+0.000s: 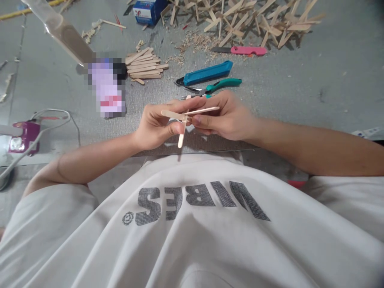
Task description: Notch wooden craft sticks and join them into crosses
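My left hand (157,126) and my right hand (229,118) meet above the table's front edge, both closed on a crossed piece of wooden sticks (172,115). One stick points down toward my shirt, and others stretch left and right from the joint. My left thumb presses near the crossing, while my right thumb and fingers pinch its right side. Just beyond lie pliers (223,83) with green handles and a blue cutter (208,73). A stack of loose flat sticks (145,66) rests farther left.
Many joined sticks (240,20) are heaped at the back beside a blue box (149,11). A pink knife (248,50) lies before them among wood shavings. At left are a blurred-out object (108,88), a purple device (25,137) and a looped cable (70,116).
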Demonstrator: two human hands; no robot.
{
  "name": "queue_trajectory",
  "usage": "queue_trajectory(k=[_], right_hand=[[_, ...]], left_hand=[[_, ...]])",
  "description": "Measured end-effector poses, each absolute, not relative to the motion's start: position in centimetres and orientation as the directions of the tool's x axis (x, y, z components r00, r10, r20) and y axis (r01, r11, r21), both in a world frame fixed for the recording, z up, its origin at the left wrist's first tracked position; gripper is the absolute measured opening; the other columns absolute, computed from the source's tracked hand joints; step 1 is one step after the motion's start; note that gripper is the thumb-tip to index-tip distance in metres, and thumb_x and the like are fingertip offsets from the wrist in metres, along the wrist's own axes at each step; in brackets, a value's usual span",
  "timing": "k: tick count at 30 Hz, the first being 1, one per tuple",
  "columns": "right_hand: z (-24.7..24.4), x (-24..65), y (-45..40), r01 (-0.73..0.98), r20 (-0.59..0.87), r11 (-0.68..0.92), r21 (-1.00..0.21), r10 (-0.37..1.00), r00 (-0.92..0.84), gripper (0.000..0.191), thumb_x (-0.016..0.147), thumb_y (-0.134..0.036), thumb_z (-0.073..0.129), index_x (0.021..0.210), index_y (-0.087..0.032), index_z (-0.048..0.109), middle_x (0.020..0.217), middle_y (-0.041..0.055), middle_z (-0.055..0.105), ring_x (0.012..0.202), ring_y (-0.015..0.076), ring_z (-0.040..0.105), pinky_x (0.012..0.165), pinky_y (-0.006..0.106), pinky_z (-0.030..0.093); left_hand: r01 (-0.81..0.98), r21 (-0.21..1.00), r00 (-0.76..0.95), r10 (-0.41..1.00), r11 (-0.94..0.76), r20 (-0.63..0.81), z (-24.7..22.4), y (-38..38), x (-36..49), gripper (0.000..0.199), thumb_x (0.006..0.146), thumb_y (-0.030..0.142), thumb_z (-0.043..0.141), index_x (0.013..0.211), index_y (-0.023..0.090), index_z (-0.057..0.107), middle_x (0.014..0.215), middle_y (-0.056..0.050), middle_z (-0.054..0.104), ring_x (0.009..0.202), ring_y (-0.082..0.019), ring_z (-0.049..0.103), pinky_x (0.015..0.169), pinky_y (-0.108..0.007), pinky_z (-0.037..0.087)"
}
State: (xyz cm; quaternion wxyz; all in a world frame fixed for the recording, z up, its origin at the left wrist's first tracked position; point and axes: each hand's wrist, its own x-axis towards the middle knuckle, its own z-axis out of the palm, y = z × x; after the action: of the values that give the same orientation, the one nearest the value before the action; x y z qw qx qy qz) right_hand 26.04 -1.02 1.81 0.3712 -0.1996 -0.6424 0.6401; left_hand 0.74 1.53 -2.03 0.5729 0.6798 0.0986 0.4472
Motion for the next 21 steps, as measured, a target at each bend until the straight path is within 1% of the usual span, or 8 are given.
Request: queue_trajectory(k=[4, 8, 10, 12, 15, 17, 19, 21], right_hand=[[1.7, 26.0, -1.1, -0.205, 0.198, 0.084, -0.975, 0.744, -0.638, 0.062, 0.112, -0.076, 0.099, 0.099, -0.019, 0.081, 0.072, -0.0074, 0.061, 0.06, 0.007, 0.049, 0.056, 0.025, 0.043], [1.5, 26.3, -1.1, -0.165, 0.144, 0.047, -0.985, 0.748, -0.648, 0.063, 0.111, -0.079, 0.099, 0.098, -0.021, 0.08, 0.073, -0.0063, 0.061, 0.063, 0.009, 0.052, 0.059, 0.025, 0.044], [1.3, 26.2, -1.1, -0.204, 0.19, 0.07, -0.977, 0.729, -0.658, 0.059, 0.115, -0.073, 0.097, 0.097, -0.02, 0.08, 0.071, -0.0073, 0.059, 0.061, 0.008, 0.049, 0.058, 0.024, 0.042], [1.1, 26.0, -1.0, -0.268, 0.263, 0.108, -0.957, 0.709, -0.654, 0.051, 0.12, -0.062, 0.095, 0.096, -0.019, 0.079, 0.071, -0.0079, 0.058, 0.059, 0.0067, 0.047, 0.057, 0.023, 0.041], [0.7, 25.5, -0.8, -0.341, 0.35, 0.158, -0.927, 0.694, -0.629, 0.047, 0.122, -0.05, 0.095, 0.092, -0.02, 0.076, 0.07, -0.0083, 0.058, 0.058, 0.006, 0.044, 0.055, 0.023, 0.038], [0.6, 25.3, -0.8, -0.338, 0.345, 0.158, -0.928, 0.704, -0.62, 0.048, 0.12, -0.054, 0.097, 0.093, -0.02, 0.077, 0.071, -0.0079, 0.061, 0.057, 0.006, 0.045, 0.053, 0.023, 0.036], [0.7, 25.4, -0.7, -0.308, 0.301, 0.128, -0.943, 0.726, -0.618, 0.05, 0.116, -0.062, 0.099, 0.098, -0.02, 0.08, 0.074, -0.0069, 0.065, 0.058, 0.0064, 0.047, 0.054, 0.024, 0.038], [1.0, 25.5, -0.8, -0.277, 0.256, 0.102, -0.955, 0.753, -0.606, 0.053, 0.112, -0.069, 0.102, 0.104, -0.02, 0.083, 0.077, -0.0064, 0.066, 0.06, 0.0075, 0.049, 0.055, 0.025, 0.041]], left_hand=[[-0.36, 0.876, 0.59, 0.65, -0.32, 0.48, -2.2, 1.7, 0.7, 0.041, 0.109, 0.07, 0.106, 0.146, 0.054, 0.1, 0.166, 0.007, 0.092, 0.165, -0.041, 0.085, 0.146, -0.071, 0.069], [-0.343, 0.878, 0.591, 0.65, -0.334, 0.478, -2.5, 1.9, 0.7, 0.041, 0.108, 0.072, 0.106, 0.143, 0.052, 0.101, 0.166, 0.006, 0.092, 0.164, -0.04, 0.086, 0.148, -0.067, 0.068], [-0.339, 0.882, 0.599, 0.647, -0.328, 0.471, -2.5, 1.8, 0.7, 0.038, 0.107, 0.073, 0.106, 0.138, 0.051, 0.102, 0.165, 0.007, 0.092, 0.166, -0.039, 0.085, 0.149, -0.067, 0.067], [-0.339, 0.889, 0.6, 0.656, -0.309, 0.457, -2.3, 1.6, 0.8, 0.035, 0.106, 0.074, 0.107, 0.131, 0.05, 0.103, 0.164, 0.007, 0.093, 0.166, -0.039, 0.085, 0.149, -0.068, 0.067], [-0.3, 0.919, 0.592, 0.706, -0.254, 0.388, -1.9, 1.3, 1.0, 0.037, 0.104, 0.079, 0.106, 0.12, 0.045, 0.104, 0.159, 0.005, 0.095, 0.167, -0.04, 0.084, 0.148, -0.069, 0.067], [-0.279, 0.93, 0.588, 0.723, -0.24, 0.363, -1.6, 1.2, 1.1, 0.043, 0.102, 0.083, 0.106, 0.115, 0.042, 0.104, 0.154, 0.003, 0.097, 0.166, -0.041, 0.085, 0.147, -0.07, 0.068], [-0.279, 0.924, 0.583, 0.719, -0.26, 0.378, -1.4, 1.3, 1.2, 0.046, 0.101, 0.085, 0.105, 0.113, 0.041, 0.104, 0.149, 0.003, 0.098, 0.16, -0.041, 0.089, 0.142, -0.069, 0.072], [-0.284, 0.911, 0.541, 0.735, -0.299, 0.409, -1.4, 1.4, 1.2, 0.047, 0.1, 0.085, 0.106, 0.118, 0.041, 0.104, 0.142, 0.002, 0.1, 0.15, -0.039, 0.093, 0.134, -0.064, 0.077]])
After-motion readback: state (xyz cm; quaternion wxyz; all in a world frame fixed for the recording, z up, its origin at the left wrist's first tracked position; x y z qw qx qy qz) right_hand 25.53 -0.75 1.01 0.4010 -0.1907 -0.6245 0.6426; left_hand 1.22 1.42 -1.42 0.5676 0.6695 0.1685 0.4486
